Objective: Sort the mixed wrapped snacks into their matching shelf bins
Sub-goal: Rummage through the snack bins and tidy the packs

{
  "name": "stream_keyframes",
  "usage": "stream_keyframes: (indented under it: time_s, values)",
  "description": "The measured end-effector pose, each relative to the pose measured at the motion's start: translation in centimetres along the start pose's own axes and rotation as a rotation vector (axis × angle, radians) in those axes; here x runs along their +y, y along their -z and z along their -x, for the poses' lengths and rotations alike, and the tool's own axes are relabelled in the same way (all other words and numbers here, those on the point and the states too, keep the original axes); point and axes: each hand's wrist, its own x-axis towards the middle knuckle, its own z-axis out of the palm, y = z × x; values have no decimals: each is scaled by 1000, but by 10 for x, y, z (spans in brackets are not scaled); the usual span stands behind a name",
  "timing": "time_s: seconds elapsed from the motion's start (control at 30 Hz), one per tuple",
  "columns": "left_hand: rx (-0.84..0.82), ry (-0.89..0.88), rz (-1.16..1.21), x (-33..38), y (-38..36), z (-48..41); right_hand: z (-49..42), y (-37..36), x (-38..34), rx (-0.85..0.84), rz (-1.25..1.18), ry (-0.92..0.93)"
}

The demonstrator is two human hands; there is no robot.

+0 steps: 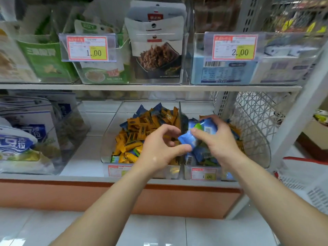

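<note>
Both hands met at the divider [180, 119] between two clear bins. The right hand [218, 139], right of the divider, gripped a bunch of blue packets [209, 126]. The left hand [159, 148], left of it, was curled, its thumb touching the foremost packet [187, 139]; whether it gripped could not be told. The left bin [108, 148] held orange packets [140, 129]. The right bin [264, 157] held more blue ones.

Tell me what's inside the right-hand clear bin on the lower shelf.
The bin holds mostly blue wrapped snacks, some green, plus a few orange ones at the far right. The right hand, gripping several blue ones, covers the middle; lower layers are hidden.
</note>
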Motion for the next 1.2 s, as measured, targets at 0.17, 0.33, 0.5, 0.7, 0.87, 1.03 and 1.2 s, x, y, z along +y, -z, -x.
stream_keyframes:
  time_s: [0.17,0.33,0.5,0.7,0.87,1.03,1.2]
  values:
    - [34,86,-515,-34,58,-7,-28,32,26,-43,659,90]
    - [-41,152,-686,-59,79,-6,-25,16,23,-6,1278,40]
    - [-199,116,-692,-71,90,-9,-10,-46,-4,-305,940,365]
    - [-254,54,-754,-82,93,-8,-10,-120,4,-686,1158,467]
    - [-137,28,-709,-86,96,-12,-23,-113,7,-685,1231,424]
    - [-19,36,-757,-90,100,-15,-22,-109,3,-490,1444,445]
    - [-55,108,-734,-88,99,-15,-29,-128,-10,-615,982,365]
